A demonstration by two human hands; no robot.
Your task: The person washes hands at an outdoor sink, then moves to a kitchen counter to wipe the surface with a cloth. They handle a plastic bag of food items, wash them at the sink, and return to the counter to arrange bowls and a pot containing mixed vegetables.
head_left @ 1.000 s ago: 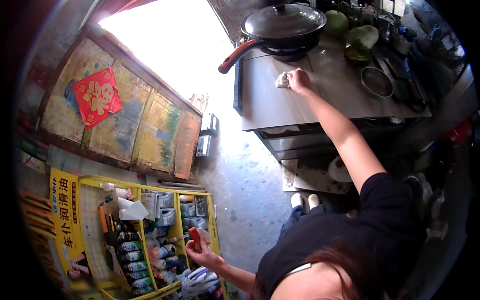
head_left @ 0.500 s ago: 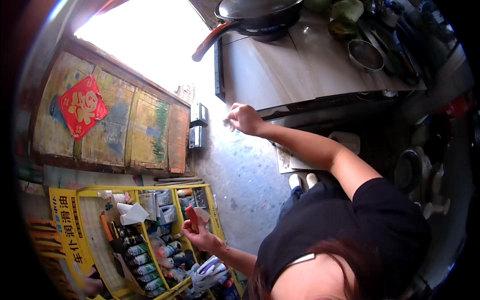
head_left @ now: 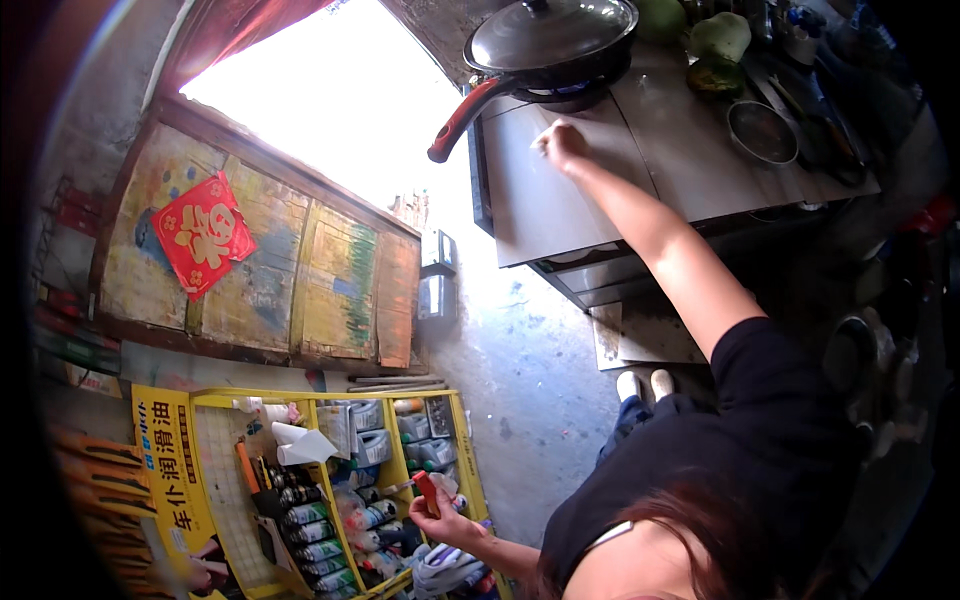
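My right hand point(head_left: 564, 149) is over the tiled counter point(head_left: 545, 215), just below the lidded wok point(head_left: 552, 42). Its fingers are pressed together; a small pale bit shows at the fingertips, too small to name. The wok's red-and-black handle point(head_left: 466, 118) sticks out to the left of this hand. Down low, my left hand point(head_left: 448, 526) grips a short red elongated object point(head_left: 427, 494) that points upward, its kind not clear. Behind this hand is the yellow shelf rack point(head_left: 464, 430) with several bottles and cans.
Green gourds point(head_left: 720, 38) and a round strainer or bowl point(head_left: 763, 132) lie on the counter's right side. A painted wooden panel point(head_left: 270, 255) with a red paper point(head_left: 205, 235) stands at left. Two dark boxes point(head_left: 437, 275) sit beside it. Grey floor point(head_left: 530, 400) runs between rack and counter.
My right hand has moved from beside the counter's front left corner up over its top, closer to the wok. My left hand still holds the red object. The whole view has shifted somewhat.
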